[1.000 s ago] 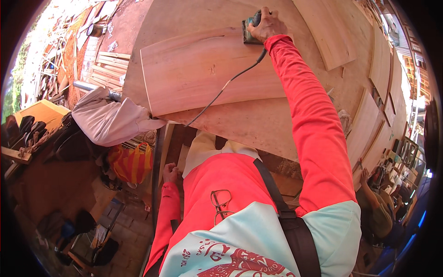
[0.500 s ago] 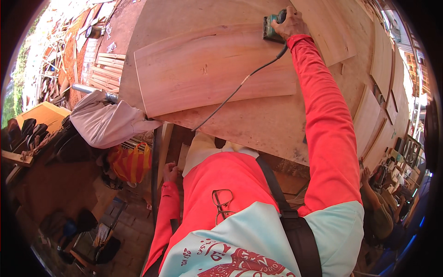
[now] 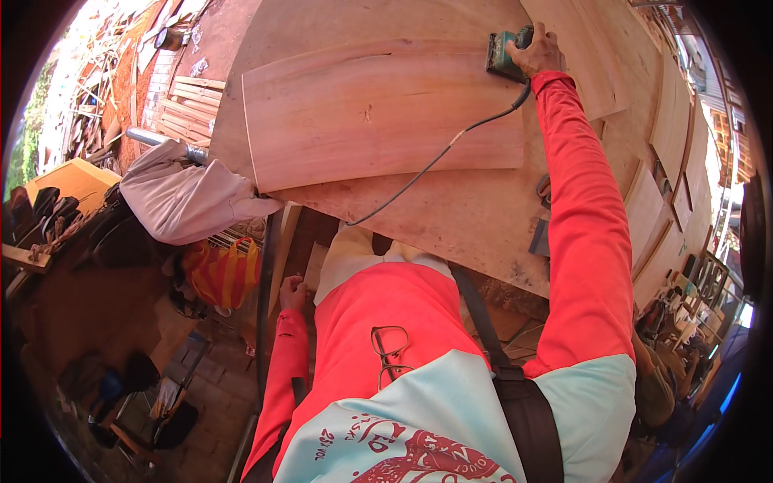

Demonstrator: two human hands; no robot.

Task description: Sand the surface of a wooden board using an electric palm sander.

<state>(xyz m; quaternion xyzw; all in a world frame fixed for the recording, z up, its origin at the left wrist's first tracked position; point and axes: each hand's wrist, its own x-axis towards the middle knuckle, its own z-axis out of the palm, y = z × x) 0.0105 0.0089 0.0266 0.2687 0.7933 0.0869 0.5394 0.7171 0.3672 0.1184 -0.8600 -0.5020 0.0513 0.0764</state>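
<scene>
My right hand [image 3: 538,53] is wrapped round the body of a green electric sander [image 3: 504,56]. The sander rests flat at the far right end of a pale, slightly curved wooden panel [image 3: 378,113]. From it a black cord [image 3: 439,157] loops back across the panel and over the near table edge. My left hand [image 3: 293,293] hangs low at my side by the table's near edge, its fingers loosely bent, with nothing visible in them.
A second thin panel [image 3: 576,56] lies beyond the sander on the large wooden table [image 3: 459,213]. More boards [image 3: 644,209] lie to the right. A pale cloth bag [image 3: 185,197] hangs at the left corner, above a red-and-yellow bag [image 3: 225,274]. Someone's arm [image 3: 654,378] shows at right.
My right hand has moved the sander a little to the right along the panel's far edge, and the cord has shifted with it. My left hand still hangs at my side.
</scene>
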